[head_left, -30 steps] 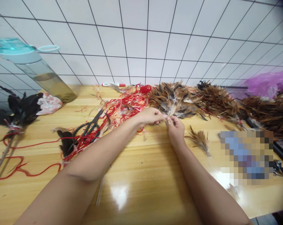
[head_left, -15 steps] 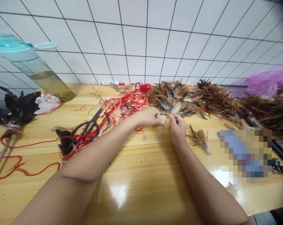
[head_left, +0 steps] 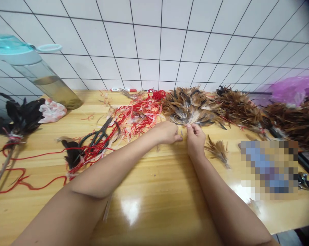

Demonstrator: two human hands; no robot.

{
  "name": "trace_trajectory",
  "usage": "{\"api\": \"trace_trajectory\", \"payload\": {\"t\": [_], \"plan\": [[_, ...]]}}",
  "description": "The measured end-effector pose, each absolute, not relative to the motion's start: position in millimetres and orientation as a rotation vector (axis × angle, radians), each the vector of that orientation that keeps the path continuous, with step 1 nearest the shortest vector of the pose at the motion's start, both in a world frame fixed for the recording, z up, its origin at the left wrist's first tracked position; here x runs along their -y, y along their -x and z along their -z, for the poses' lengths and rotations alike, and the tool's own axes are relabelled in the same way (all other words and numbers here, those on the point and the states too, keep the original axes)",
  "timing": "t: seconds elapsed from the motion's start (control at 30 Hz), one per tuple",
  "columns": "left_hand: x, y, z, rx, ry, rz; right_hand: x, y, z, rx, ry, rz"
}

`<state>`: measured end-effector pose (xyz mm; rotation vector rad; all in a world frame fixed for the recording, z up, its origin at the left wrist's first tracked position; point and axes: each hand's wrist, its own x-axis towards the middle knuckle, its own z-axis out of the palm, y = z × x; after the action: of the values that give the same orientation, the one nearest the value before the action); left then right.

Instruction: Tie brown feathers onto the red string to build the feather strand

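A fan-shaped heap of brown feathers (head_left: pixel 192 102), with pale fluffy bases, lies on the table beyond my hands. At its near edge, my right hand (head_left: pixel 196 140) is closed, thumb and forefinger pinched at the quill ends of the feathers. Just left of it, my left hand (head_left: pixel 170 132) is closed with its fingers curled down; what they hold, if anything, is too small to make out. A bit of grey fluff shows between the two hands. Close to the right wrist lies a loose feather tuft (head_left: pixel 218 150).
Red string (head_left: pixel 136 116) lies tangled left of the feathers. Black scissors (head_left: pixel 96 139) rest behind my left forearm. A tilted-looking bottle (head_left: pixel 54 85), a stick with black feathers (head_left: pixel 23 112), a red-and-white marker (head_left: pixel 123 90), more brown feather bundles (head_left: pixel 241 106) and pink plastic (head_left: pixel 295 90) stand around.
My left hand has shifted slightly right and down, its fingers turned lower. The right hand stays pinched at the feathers, moving only a little.
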<state>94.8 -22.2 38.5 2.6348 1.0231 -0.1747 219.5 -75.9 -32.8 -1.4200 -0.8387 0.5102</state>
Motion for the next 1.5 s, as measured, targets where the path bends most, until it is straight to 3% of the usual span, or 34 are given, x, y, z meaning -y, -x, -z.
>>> {"api": "trace_trajectory", "payload": {"t": [0.4, 0.73, 1.5], "plan": [[29.0, -101.7, -22.5, -0.962, -2.554, 0.096, 77.4, -219.2, 29.9, 0.873, 1.485, -0.499], [-9.7, -84.7, -31.1, -0.870, -1.874, -0.598, 79.0, -213.1, 31.0, 0.871, 1.429, -0.554], [-4.2, -96.9, -9.0, -0.794, -1.789, -0.662, 76.6, -216.3, 41.6, 1.029, 1.483, -0.526]]}}
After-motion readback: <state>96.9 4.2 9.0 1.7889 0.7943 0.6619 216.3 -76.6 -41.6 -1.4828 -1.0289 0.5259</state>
